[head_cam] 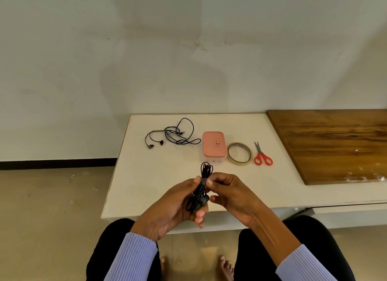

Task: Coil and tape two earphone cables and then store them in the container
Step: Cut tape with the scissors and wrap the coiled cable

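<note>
1. The left hand [173, 205] holds the first earphone cable [201, 188] as a long coiled bundle; its fingers curl round the lower part, where the earbuds sit.
2. The right hand [230, 195] pinches the same bundle near its upper part, thumb and fingertip closed on the strands.
3. The bundle stands almost upright between the two hands, above the near edge of the table [159, 176]. Its long axis runs from near to far, and a small loop sticks out at the far end.
4. The second cable [173, 135] lies loose and uncoiled on the far left part of the table, well apart from both hands.
5. The pink container [214, 143] is straight beyond the bundle, its lid still on. The tape [239, 154] lies just right of it, and the scissors [262, 155] just right of the tape.
6. It seems the coiling of the first cable is nearly finished and the taping comes next.
7. The tape lies far and to the right of the bundle, so the right hand is the nearer one to fetch it. The left hand would then need to keep the coil alone, or the loops may spring open.
</note>
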